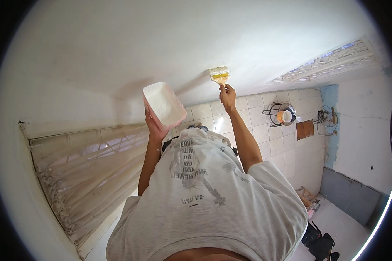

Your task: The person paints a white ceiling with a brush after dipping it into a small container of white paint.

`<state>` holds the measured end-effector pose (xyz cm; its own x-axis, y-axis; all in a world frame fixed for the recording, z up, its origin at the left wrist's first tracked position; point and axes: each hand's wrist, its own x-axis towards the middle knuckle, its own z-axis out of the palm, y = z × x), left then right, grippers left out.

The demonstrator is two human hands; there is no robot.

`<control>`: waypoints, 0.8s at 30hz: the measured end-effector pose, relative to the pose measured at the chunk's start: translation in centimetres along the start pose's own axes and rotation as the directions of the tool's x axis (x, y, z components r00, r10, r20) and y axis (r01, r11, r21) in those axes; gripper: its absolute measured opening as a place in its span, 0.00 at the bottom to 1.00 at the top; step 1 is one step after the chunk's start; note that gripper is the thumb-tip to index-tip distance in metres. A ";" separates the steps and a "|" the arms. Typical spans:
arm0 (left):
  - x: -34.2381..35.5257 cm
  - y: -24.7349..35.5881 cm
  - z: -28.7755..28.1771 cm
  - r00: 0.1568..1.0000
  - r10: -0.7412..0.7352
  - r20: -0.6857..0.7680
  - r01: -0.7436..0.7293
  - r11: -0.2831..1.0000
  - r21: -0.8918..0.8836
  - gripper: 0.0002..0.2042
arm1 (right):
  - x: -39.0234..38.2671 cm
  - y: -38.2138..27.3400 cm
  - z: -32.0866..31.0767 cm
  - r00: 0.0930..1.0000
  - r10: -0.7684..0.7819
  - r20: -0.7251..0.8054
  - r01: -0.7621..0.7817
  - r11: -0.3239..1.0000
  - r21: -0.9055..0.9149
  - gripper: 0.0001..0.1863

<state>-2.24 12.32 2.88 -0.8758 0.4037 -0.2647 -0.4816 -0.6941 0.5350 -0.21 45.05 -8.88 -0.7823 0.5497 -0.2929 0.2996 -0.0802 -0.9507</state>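
Note:
A pink rectangular tub [178, 114] with white paint [163, 104] inside is held in my left hand [154, 124], tilted a little, with my fingers partly hidden behind its side. My right hand [228, 96] grips a flat paintbrush [220, 76] by its handle, the bristles pointing up and away from me. The bristles are at or very near the white wall [174, 48]; I cannot tell whether they touch it. A yellow band crosses the brush below its pale bristles.
A curtained window [91, 169] is on the left, and a window with a patterned grille [326, 61] on the far right. On the tiled floor [257, 126] stands a stool [274, 114] with an orange-and-white container [284, 116]. A brown square board [305, 130], cables [329, 119] and dark cloth [320, 243] lie right.

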 end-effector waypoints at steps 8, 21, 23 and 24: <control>0.3 -0.8 -0.1 0.999 0.002 0.052 -0.003 1.000 0.008 0.36 | -6.3 -19.9 -0.8 0.980 -0.198 -0.008 0.198 0.979 0.048 0.25; 0.2 -0.1 -0.2 0.998 -0.052 0.034 0.058 0.978 -0.201 0.38 | -1.2 -12.2 2.0 0.953 -0.303 -0.024 0.303 0.953 -0.025 0.24; -0.2 0.2 -1.6 0.999 -0.032 -0.028 0.026 0.982 -0.185 0.38 | -0.9 -5.7 2.5 0.995 -0.093 0.044 0.092 0.995 0.035 0.22; -0.1 0.1 -1.9 0.997 -0.022 -0.077 0.009 0.986 -0.168 0.38 | -0.6 -2.1 2.0 0.998 -0.045 0.045 0.042 0.998 0.055 0.21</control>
<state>-2.28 11.10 1.46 -0.8648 0.3721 -0.3372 -0.4881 -0.7806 0.3904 -1.49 43.20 -6.91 -0.8186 0.5150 -0.2545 0.2361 -0.1022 -0.9663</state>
